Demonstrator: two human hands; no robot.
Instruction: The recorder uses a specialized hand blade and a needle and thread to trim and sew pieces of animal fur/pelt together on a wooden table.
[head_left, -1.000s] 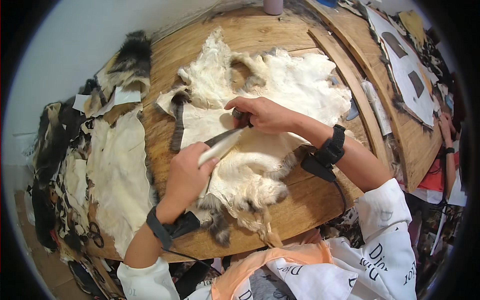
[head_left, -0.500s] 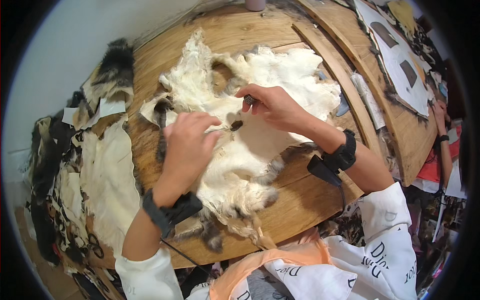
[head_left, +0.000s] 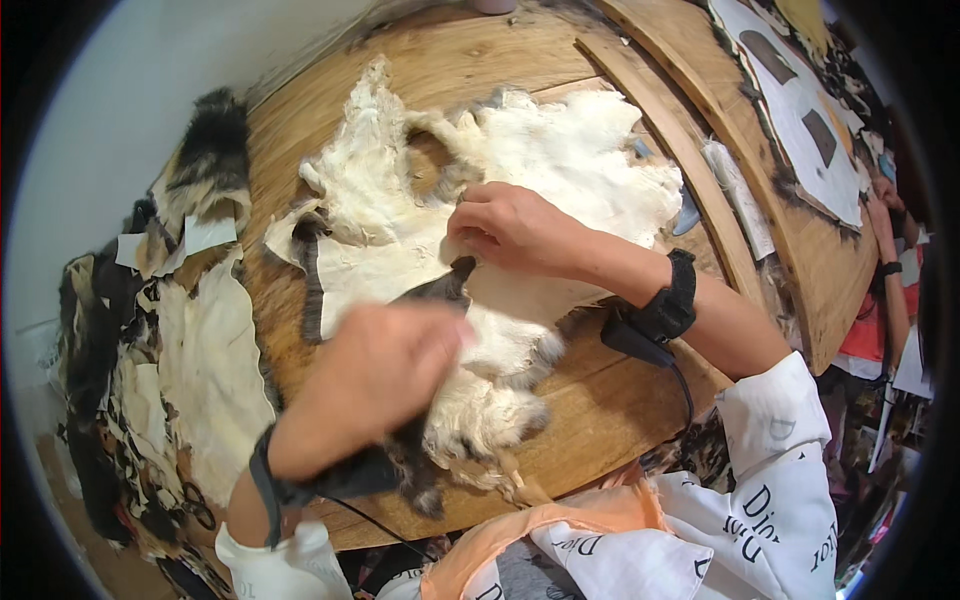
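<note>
A cream fur pelt (head_left: 560, 135) lies spread with its bare skin side up and woolly edges showing. My right hand (head_left: 505, 228) rests on its middle with curled fingers, closed around something I cannot make out. Just below those fingers, a gap in the skin shows dark fur (head_left: 440, 288). My left hand (head_left: 385, 365) is over the near left part of the pelt, smeared by motion. Whether its fingers hold the pelt cannot be told. Both wrists wear black straps.
The pelt lies on a wooden table (head_left: 590, 390). Fur pieces and scraps (head_left: 205, 340) are heaped at left. Wooden strips (head_left: 690, 170) run along the right, beside a white roll (head_left: 738, 200). A white sheet with dark shapes (head_left: 790, 110) lies beyond, near another person's arm (head_left: 885, 245).
My left hand has moved down toward me and blurred. My right hand has shifted left and slightly down. The small dark opening in the pelt has widened, showing more dark fur.
</note>
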